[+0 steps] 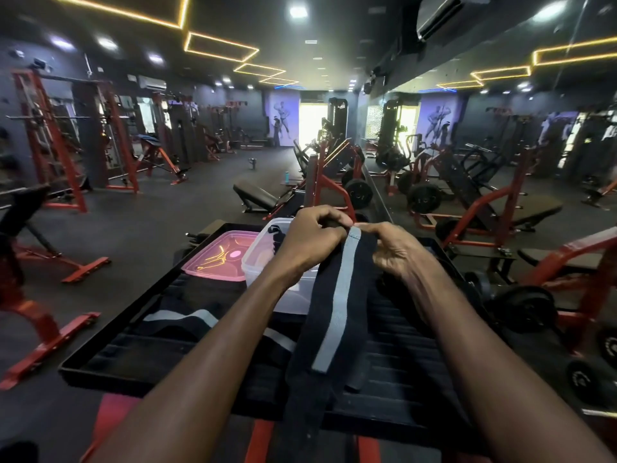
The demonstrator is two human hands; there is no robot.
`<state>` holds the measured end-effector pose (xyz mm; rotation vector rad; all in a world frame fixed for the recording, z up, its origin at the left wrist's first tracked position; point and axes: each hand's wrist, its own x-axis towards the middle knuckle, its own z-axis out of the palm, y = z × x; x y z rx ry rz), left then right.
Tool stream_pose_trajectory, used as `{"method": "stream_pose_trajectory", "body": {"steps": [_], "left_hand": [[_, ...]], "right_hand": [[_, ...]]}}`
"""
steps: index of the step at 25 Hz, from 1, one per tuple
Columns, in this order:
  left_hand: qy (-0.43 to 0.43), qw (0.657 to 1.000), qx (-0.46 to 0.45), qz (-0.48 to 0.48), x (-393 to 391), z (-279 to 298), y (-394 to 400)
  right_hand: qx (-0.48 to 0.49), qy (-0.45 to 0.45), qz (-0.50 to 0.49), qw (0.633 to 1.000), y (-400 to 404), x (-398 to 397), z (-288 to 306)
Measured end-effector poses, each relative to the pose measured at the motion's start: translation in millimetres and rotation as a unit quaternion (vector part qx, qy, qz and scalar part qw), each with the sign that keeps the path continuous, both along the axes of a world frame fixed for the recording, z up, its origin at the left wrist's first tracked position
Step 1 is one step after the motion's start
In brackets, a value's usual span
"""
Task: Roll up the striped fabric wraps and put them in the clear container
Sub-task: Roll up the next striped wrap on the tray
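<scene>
A black fabric wrap with a grey stripe [337, 305] hangs from my two hands down toward me over the black platform [100, 362]. My left hand [310, 238] pinches its top end from the left, and my right hand [394, 248] pinches it from the right. Just behind my left hand stands the clear container [260, 259], with something dark inside near its far wall. A second striped wrap [187, 317] lies unrolled on the platform left of my left forearm.
A pink lid [220, 255] lies left of the container. Red and black gym machines, benches and weight plates [527, 309] surround the platform. A mirror wall runs along the right.
</scene>
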<state>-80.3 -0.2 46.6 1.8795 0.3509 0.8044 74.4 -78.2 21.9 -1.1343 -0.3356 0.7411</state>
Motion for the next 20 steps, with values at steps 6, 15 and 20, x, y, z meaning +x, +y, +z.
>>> {"method": "stream_pose_trajectory", "body": {"steps": [6, 15, 20], "left_hand": [[-0.014, 0.969, -0.244, 0.032, -22, -2, 28], [0.023, 0.941, -0.338, 0.028, -66, -32, 88], [-0.029, 0.939, -0.320, 0.120, -92, -64, 128]], "right_hand": [[0.040, 0.006, 0.071, 0.997, 39, -36, 20], [-0.060, -0.119, 0.124, 0.983, 99, -95, -3], [-0.094, -0.163, 0.126, 0.974, 136, -132, -31]]}}
